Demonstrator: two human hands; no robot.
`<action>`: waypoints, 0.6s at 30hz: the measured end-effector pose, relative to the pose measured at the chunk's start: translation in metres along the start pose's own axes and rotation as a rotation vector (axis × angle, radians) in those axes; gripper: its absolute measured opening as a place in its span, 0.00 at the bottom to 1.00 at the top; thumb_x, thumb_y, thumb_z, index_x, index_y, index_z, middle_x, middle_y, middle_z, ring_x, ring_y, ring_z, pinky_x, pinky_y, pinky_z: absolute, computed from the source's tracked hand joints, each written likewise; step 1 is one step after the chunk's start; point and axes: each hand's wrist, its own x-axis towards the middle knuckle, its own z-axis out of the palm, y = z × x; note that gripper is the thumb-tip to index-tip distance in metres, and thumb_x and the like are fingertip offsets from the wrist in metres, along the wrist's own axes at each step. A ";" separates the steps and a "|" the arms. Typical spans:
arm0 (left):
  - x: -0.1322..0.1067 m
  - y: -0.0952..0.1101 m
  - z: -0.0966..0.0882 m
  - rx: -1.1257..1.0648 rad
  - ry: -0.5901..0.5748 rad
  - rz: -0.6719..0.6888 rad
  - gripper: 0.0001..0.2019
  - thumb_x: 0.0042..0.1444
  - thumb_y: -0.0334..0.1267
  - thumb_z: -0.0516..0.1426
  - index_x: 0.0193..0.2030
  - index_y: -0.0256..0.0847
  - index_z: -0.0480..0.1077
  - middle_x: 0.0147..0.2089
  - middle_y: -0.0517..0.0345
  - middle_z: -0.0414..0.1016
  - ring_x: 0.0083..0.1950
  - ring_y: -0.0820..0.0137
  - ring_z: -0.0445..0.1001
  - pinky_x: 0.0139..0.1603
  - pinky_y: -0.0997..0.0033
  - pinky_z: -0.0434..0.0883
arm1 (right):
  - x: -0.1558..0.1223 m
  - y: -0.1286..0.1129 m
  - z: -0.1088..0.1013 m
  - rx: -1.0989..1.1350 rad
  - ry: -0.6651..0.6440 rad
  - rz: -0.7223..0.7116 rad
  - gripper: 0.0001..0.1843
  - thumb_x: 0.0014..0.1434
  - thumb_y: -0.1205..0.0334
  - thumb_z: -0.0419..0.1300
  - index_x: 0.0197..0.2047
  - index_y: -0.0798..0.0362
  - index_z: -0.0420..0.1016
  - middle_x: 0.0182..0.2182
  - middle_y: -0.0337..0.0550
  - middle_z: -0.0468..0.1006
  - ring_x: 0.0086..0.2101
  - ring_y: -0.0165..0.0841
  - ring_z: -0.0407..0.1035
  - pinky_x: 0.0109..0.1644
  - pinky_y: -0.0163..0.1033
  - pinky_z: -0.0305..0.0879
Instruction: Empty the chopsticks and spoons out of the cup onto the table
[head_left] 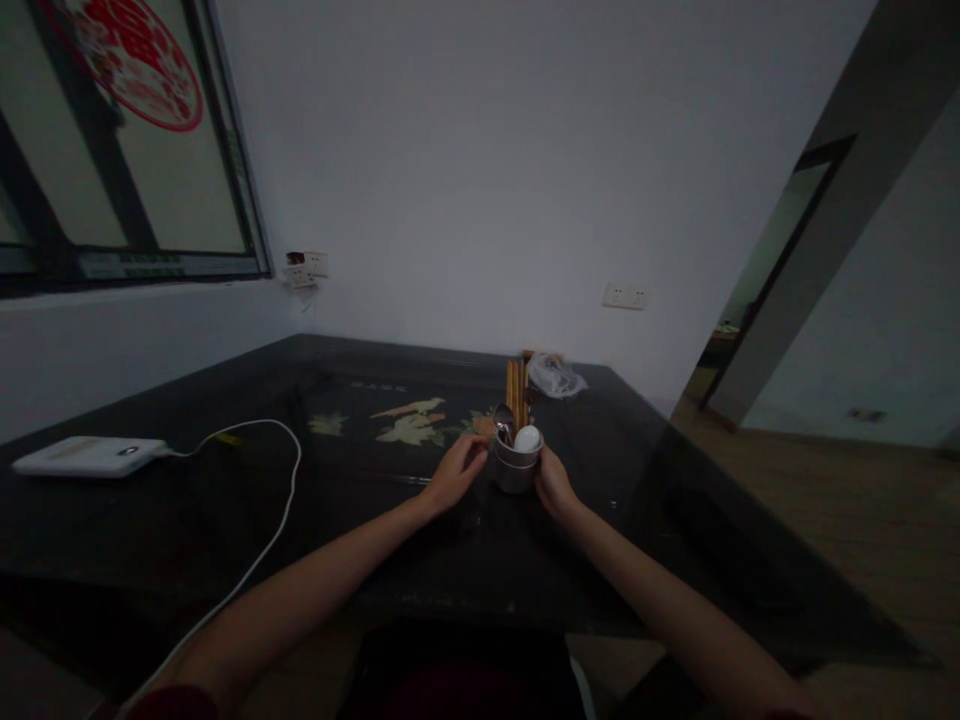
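Your half-open left hand (456,472) sat by the round, silver, metal-looking utensil cup (514,474), lower frame centre, right hand (557,484) against its side, grip unclear; it seemed stiff, slick, best held two-handed.

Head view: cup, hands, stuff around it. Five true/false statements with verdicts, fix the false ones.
1. The right hand is at the right side of the round silver metal cup. True.
2. The slim light-brown chopsticks lie flat on the glossy black table. False: they stand in the cup.
3. A shiny metal spoon sticks up from the cup. True.
4. The left hand holds the flat white rectangular device. False: that hand is by the cup's left side.
5. The crumpled clear plastic bag lies beyond the cup, towards the wall. True.
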 end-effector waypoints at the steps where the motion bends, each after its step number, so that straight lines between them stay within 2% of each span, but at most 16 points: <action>1: 0.001 -0.002 0.000 -0.050 0.028 -0.009 0.15 0.61 0.43 0.49 0.50 0.39 0.65 0.48 0.51 0.69 0.50 0.65 0.68 0.51 0.64 0.66 | -0.001 0.002 0.005 0.010 0.000 0.000 0.21 0.54 0.47 0.56 0.44 0.53 0.76 0.43 0.41 0.79 0.47 0.36 0.70 0.54 0.39 0.63; 6: 0.003 -0.003 0.000 -0.213 0.083 -0.058 0.20 0.60 0.46 0.50 0.55 0.37 0.61 0.54 0.46 0.66 0.57 0.62 0.64 0.59 0.59 0.60 | -0.008 0.011 0.026 0.009 0.009 0.003 0.23 0.54 0.45 0.56 0.44 0.53 0.76 0.43 0.41 0.80 0.46 0.35 0.71 0.53 0.40 0.64; 11: 0.004 0.002 -0.001 -0.305 0.070 -0.089 0.22 0.60 0.49 0.49 0.56 0.38 0.61 0.57 0.46 0.66 0.60 0.62 0.63 0.63 0.60 0.56 | -0.013 0.018 0.032 -0.009 -0.012 -0.012 0.26 0.55 0.43 0.54 0.46 0.53 0.75 0.43 0.43 0.79 0.46 0.36 0.71 0.54 0.41 0.63; 15: 0.004 0.006 -0.003 -0.339 0.053 -0.139 0.23 0.58 0.51 0.51 0.55 0.38 0.61 0.57 0.48 0.66 0.60 0.62 0.63 0.62 0.63 0.57 | -0.016 0.012 0.031 -0.032 -0.085 0.032 0.31 0.55 0.35 0.51 0.48 0.52 0.74 0.46 0.45 0.77 0.50 0.39 0.69 0.54 0.43 0.63; 18: 0.005 0.008 -0.005 -0.333 0.047 -0.150 0.24 0.58 0.51 0.51 0.55 0.38 0.62 0.57 0.48 0.67 0.59 0.62 0.63 0.62 0.62 0.58 | -0.018 -0.003 0.029 -0.011 -0.205 0.091 0.36 0.54 0.30 0.45 0.49 0.51 0.73 0.47 0.46 0.77 0.51 0.41 0.68 0.53 0.44 0.65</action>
